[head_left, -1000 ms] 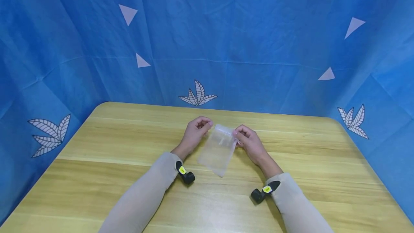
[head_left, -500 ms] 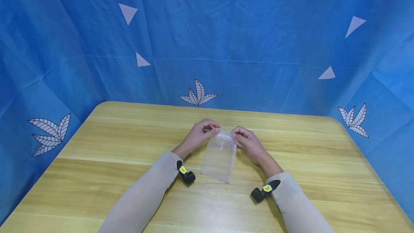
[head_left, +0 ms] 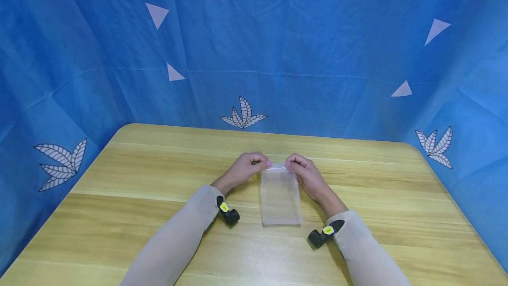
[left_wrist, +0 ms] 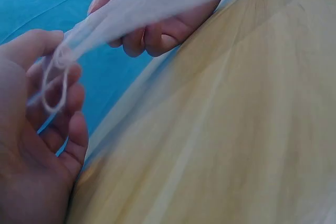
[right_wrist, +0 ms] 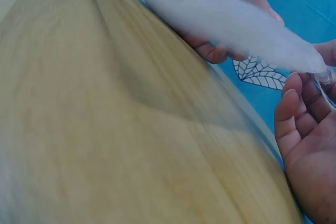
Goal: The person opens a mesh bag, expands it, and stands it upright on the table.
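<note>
A sheer whitish drawstring pouch hangs flat between my hands, its gathered top edge toward the far side of the table. My left hand pinches the top left corner between thumb and forefinger. Opposite it, my right hand pinches the top right corner. In the left wrist view, a thin white cord loop dangles below the left fingertips, while the other fingers stay loosely bent. The right wrist view has the pouch stretching edge-on from one hand to the other.
The wooden table spreads beneath both arms. A blue curtain with white leaf and triangle prints hangs behind its far edge. Small black cameras, the left one and the right one, are strapped at the wrists.
My left hand has moved right and slightly nearer, taking the pouch's left corner. The pouch has swung from slanted to straight, its lower edge now level. The right hand has barely moved.
</note>
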Demonstrator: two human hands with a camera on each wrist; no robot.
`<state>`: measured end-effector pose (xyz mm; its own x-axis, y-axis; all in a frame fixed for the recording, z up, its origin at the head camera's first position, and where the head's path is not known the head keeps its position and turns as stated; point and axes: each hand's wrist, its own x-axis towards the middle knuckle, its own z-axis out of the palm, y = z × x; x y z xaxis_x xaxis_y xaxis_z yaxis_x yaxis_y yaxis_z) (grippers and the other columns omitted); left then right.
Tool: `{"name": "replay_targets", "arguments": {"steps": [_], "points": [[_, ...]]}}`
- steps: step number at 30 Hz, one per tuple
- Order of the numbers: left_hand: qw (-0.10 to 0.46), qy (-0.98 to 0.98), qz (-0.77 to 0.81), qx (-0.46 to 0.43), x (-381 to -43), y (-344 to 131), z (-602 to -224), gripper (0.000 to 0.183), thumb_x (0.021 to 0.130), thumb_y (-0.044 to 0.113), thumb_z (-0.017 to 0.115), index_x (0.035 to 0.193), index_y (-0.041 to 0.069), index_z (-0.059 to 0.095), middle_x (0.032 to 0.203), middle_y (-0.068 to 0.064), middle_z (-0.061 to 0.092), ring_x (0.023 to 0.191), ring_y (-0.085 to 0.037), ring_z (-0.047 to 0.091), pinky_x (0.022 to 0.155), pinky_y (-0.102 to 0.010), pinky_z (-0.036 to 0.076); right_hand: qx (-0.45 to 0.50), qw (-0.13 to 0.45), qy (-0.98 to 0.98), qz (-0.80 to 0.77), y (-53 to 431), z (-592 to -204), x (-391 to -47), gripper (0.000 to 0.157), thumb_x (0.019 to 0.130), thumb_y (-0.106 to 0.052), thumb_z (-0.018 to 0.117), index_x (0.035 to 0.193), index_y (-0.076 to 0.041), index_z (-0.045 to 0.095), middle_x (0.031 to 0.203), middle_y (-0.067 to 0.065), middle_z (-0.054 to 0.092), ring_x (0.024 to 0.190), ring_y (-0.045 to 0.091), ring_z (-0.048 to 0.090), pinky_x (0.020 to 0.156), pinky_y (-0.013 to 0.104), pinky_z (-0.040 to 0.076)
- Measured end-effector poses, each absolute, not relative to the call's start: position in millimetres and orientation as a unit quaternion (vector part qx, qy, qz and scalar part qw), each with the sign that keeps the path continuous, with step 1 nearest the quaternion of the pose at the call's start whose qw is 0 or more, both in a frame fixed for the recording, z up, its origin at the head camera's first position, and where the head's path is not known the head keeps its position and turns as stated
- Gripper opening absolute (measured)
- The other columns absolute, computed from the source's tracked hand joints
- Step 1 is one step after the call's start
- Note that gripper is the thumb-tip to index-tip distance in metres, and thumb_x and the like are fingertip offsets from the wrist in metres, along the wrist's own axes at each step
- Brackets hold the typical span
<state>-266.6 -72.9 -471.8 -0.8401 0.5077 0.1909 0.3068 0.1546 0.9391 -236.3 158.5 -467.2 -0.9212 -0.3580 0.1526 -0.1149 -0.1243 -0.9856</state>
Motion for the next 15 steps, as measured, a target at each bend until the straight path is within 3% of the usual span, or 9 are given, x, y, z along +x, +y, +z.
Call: {"name": "replay_targets", "arguments": {"steps": [8,12,15], "points": [[0.125,0.742,0.584,0.305,-266.6,-73.4,-471.3,0.024,0.095,0.02,0.066,0.079,0.002,0.066,0.101,-0.003,0.066,0.097,-0.018,0.058,0.086,-0.031,0.046,-0.15,0.067,0.658,-0.735,157.9,-466.7,-236.7,0.012,0.099,-0.009,0.051,0.093,-0.004,0.059,0.084,0.004,0.055,0.07,0.012,0.054,0.063,0.024,0.049],[0.119,0.742,0.582,0.31,-265.9,-72.4,-471.1,0.01,0.089,0.014,0.073,0.087,0.005,0.069,0.099,-0.003,0.066,0.091,-0.017,0.056,0.081,-0.03,0.046,-0.159,0.071,0.646,-0.743,157.9,-465.4,-235.8,0.011,0.1,-0.009,0.051,0.093,-0.003,0.058,0.081,0.004,0.054,0.069,0.012,0.053,0.062,0.024,0.048],[0.103,0.747,0.586,0.295,-265.2,-72.0,-470.9,0.011,0.088,0.013,0.074,0.086,0.005,0.067,0.097,-0.003,0.066,0.087,-0.018,0.056,0.077,-0.029,0.046,-0.168,0.074,0.642,-0.745,158.0,-464.7,-235.0,0.01,0.099,-0.009,0.051,0.094,-0.003,0.057,0.079,0.003,0.051,0.066,0.012,0.049,0.06,0.023,0.044]]}}
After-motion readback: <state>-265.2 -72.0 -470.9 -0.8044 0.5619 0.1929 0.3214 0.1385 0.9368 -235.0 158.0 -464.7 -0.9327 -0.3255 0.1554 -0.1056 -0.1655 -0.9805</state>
